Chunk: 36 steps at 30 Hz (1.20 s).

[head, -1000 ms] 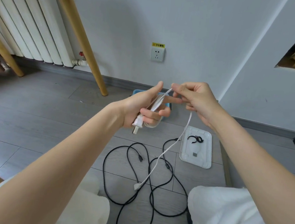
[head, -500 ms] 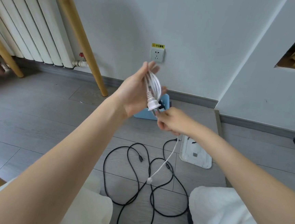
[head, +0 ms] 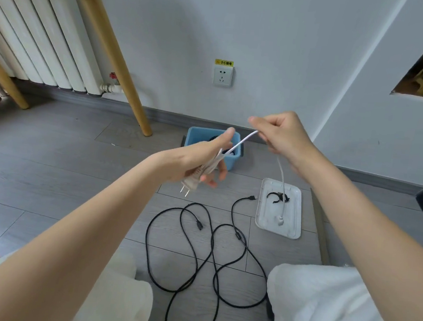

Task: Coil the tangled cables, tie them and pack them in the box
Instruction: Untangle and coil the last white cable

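Note:
My left hand (head: pixel 200 159) grips a bundle of coiled white cable (head: pixel 242 141), its two-pin plug (head: pixel 189 185) pointing down below my palm. One strand runs up and right to my right hand (head: pixel 281 135), which pinches it. The free end hangs from that hand down over the white lid (head: pixel 264 213), with its small connector (head: pixel 280 220) dangling. A long black cable (head: pixel 197 251) lies in loose loops on the floor between my knees. The blue box (head: pixel 233 159) stands beyond my left hand, with something dark inside.
Black ties (head: pixel 273 196) lie on the white lid to the right of the black cable. A wooden chair leg (head: pixel 125 76) slants down at the back left, in front of a white radiator (head: pixel 36 42). A wall socket (head: pixel 222 76) sits above the box.
My right hand has risen from below my left hand to the upper right, pulling the white strand taut. My left hand has tipped down, plug now pointing at the floor. The white end has left the floor.

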Motion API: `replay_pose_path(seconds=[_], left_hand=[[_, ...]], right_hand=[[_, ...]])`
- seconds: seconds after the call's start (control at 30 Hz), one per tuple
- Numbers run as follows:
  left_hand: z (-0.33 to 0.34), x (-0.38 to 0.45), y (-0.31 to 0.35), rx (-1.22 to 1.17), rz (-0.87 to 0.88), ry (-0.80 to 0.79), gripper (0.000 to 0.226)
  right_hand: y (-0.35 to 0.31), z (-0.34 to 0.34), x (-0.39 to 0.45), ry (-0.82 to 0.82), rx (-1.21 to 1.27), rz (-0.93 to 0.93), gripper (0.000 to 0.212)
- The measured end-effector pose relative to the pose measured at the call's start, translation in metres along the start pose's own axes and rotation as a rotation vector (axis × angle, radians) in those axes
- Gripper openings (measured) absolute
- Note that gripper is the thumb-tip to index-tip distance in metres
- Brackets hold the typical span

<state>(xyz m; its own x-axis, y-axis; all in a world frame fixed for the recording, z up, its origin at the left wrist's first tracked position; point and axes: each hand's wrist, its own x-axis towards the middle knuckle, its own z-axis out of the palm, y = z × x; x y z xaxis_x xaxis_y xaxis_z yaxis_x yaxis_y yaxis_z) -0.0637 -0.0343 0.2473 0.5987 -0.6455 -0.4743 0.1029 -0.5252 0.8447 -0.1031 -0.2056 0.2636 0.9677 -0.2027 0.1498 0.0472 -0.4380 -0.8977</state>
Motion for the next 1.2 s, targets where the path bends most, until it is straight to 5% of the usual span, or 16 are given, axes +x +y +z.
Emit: replay_pose_path(seconds=[0.17, 0.27, 0.4, 0.57, 0.67, 0.73, 0.8, 0.87, 0.93, 1.03, 1.2], left_hand=[[0.017, -0.008, 0.016, -0.218, 0.239, -0.309, 0.027], [0.019, -0.01, 0.024, -0.442, 0.375, -0.372, 0.032], [0.011, -0.006, 0.03, -0.859, 0.404, -0.325, 0.04], [0.002, -0.004, 0.035, -0.999, 0.493, -0.056, 0.046], [-0.013, 0.0, 0.028, -0.674, 0.515, 0.262, 0.045], [-0.022, 0.002, 0.016, -0.141, 0.48, 0.494, 0.017], [-0.031, 0.011, -0.001, 0.38, 0.394, 0.583, 0.033], [-0.033, 0.014, -0.011, 0.627, 0.301, 0.498, 0.06], [-0.035, 0.011, -0.016, 0.731, 0.218, 0.41, 0.073], [-0.037, 0.009, -0.022, 0.626, 0.244, 0.307, 0.041], [0.001, 0.009, -0.012, 0.422, 0.266, 0.186, 0.055]], right_hand=[[0.008, 0.0, 0.0, 0.088, 0.127, 0.113, 0.045], [0.013, 0.005, 0.0, -0.038, 0.126, 0.225, 0.034], [0.016, 0.025, -0.003, -0.227, -0.043, 0.321, 0.046], [0.01, 0.034, -0.012, -0.469, -0.196, 0.227, 0.056], [0.005, 0.04, -0.019, -0.53, -0.294, 0.212, 0.055], [0.001, 0.041, -0.022, -0.547, -0.339, 0.161, 0.049], [-0.002, 0.034, -0.022, -0.53, -0.401, 0.084, 0.044], [-0.005, 0.022, -0.019, -0.448, -0.427, 0.032, 0.043], [-0.005, 0.008, -0.013, -0.313, -0.424, -0.004, 0.043], [-0.003, -0.008, -0.004, -0.115, -0.328, -0.042, 0.043], [-0.007, -0.01, -0.003, 0.026, 0.032, -0.014, 0.036]])
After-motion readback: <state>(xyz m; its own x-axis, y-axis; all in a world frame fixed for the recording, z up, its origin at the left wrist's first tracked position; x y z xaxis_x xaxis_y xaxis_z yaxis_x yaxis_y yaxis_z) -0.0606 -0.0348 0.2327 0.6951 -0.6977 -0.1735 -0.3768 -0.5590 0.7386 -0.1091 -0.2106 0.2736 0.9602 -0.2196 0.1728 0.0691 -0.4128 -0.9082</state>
